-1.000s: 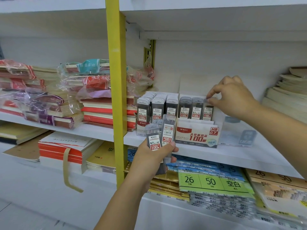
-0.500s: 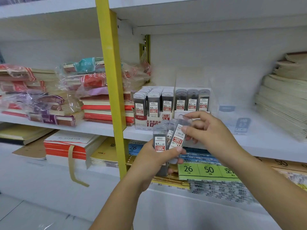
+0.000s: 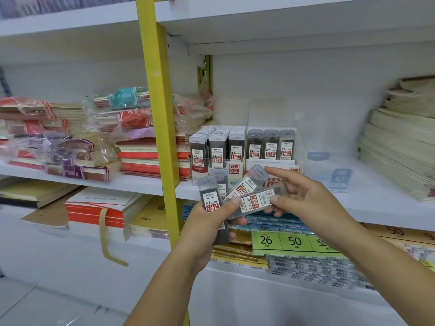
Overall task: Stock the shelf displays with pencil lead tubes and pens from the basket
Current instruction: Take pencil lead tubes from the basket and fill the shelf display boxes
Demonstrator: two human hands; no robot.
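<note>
Between thumb and fingers of the right hand (image 3: 313, 203) lies one 0.7 HB pencil lead tube (image 3: 256, 202), pinched and tilted almost flat, its far end against the fan of like tubes (image 3: 208, 196) gripped by the left hand (image 3: 207, 229) just beside it. The step looks like freeing a single tube from the bunch. Next it needs turning upright and slotting into the 0.7 display box (image 3: 270, 147) just above and beyond both hands.

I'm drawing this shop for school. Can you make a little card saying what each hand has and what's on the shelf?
Left hand: grips a bunch of 0.7 tubes
Right hand: pinches one tilted tube
0.7 display: three tubes in front
0.5 display: three long rows
Shelf: notebooks stacked at both sides
</note>
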